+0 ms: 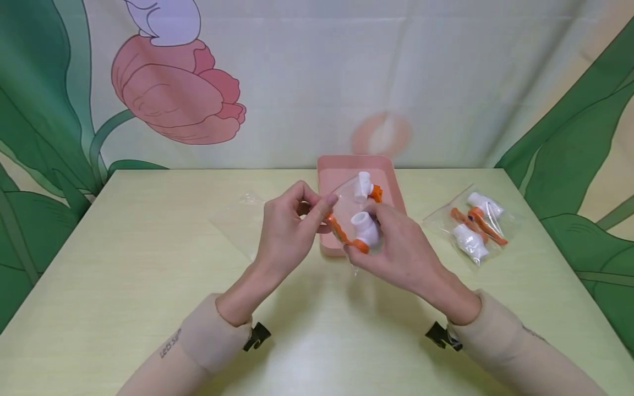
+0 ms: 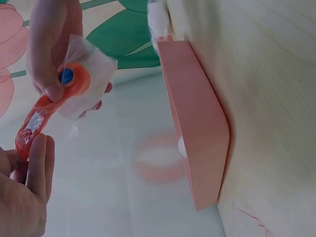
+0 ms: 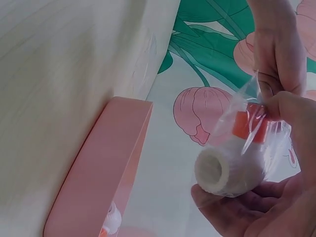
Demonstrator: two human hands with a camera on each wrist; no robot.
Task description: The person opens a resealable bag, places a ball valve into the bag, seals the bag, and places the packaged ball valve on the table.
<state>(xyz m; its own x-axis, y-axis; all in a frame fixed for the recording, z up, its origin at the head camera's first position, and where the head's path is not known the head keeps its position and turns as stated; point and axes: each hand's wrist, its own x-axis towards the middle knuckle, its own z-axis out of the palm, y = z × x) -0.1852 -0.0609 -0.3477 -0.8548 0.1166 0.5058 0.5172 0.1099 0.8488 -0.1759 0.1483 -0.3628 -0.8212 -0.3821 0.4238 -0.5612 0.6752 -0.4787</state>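
Both my hands hold a white plastic valve point(image 1: 365, 230) with an orange lever handle, inside a clear plastic bag point(image 3: 276, 148). My right hand point(image 1: 403, 247) grips the white body, its thumb at the orange collar. With thumb and fingers my left hand point(image 1: 292, 220) pinches the far end of the orange handle point(image 2: 34, 123) through the plastic. A blue dot point(image 2: 66, 75) marks the handle's pivot. The body's round opening point(image 3: 211, 170) shows in the right wrist view. The valve is held up above the table, in front of the tray.
Behind the hands a pink tray point(image 1: 354, 162) stands on the table, with another white and orange valve point(image 1: 364, 186) in it. To the right lies a clear bag point(image 1: 446, 217) with white bodies and orange handles. A flat clear bag point(image 1: 238, 220) lies left.
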